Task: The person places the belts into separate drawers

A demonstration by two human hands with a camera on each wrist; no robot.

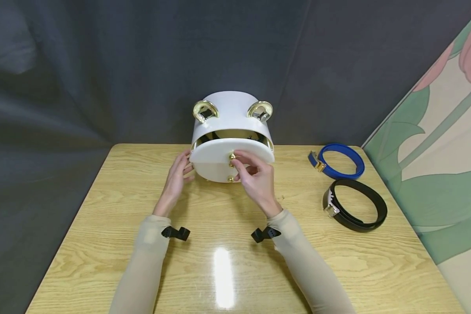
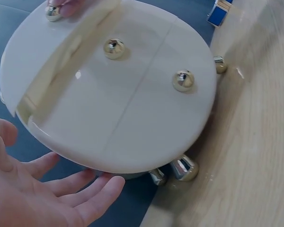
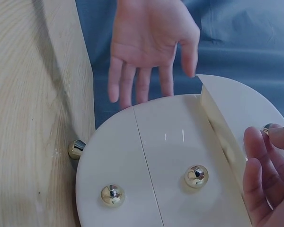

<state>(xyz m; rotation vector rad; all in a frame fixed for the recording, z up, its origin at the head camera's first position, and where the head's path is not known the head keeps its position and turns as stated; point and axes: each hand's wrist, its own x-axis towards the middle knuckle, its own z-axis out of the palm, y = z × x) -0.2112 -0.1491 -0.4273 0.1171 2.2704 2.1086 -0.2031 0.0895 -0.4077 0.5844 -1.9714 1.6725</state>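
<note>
A white rounded cabinet with gold ball knobs and gold feet stands at the table's back edge. Its top drawer is pulled out, showing a dark gap behind the front. The right hand pinches the top drawer's knob between thumb and fingers. Beside the cabinet's left side is the left hand, its fingers extended and slightly spread; in the left wrist view these fingers lie along the rounded edge, and whether they touch it I cannot tell. Two lower knobs show on the front.
A coiled blue belt with a gold buckle lies at the table's back right. Nearer, a coiled black belt has a silver buckle. Two gold ring-shaped parts stick out from the cabinet's top. A dark curtain hangs behind.
</note>
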